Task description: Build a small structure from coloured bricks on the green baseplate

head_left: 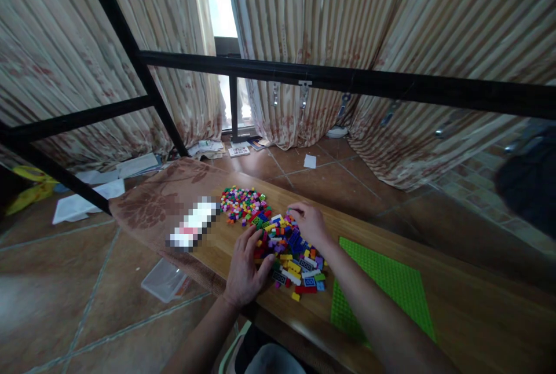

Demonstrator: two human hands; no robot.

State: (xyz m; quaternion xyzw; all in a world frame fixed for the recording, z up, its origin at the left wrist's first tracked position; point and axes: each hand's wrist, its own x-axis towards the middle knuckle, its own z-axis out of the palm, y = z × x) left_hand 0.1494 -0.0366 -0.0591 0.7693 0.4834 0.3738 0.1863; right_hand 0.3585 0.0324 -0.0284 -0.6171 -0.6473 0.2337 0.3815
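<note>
A loose pile of mixed building bricks [295, 267] in several colours lies on a wooden bench top. At its near left edge rests my left hand [245, 267], open, with thumb and fingers apart around the bricks there. My right hand [309, 224] reaches over the far side of the pile. Its fingers are curled together at the bricks, and what they hold, if anything, is too small to make out. A heap of much smaller bricks [243, 203] sits just beyond the left hand. To the right, partly behind my right forearm, lies a green studded baseplate [386, 284].
A brown patterned cloth [174, 183] covers the bench's left end, with a blurred-out bright rectangular object [195, 223] on it. A clear plastic box [165, 279] lies on the tiled floor. A black metal frame [278, 64] crosses before the curtains [304, 15]. Papers [89, 200] lie on the floor.
</note>
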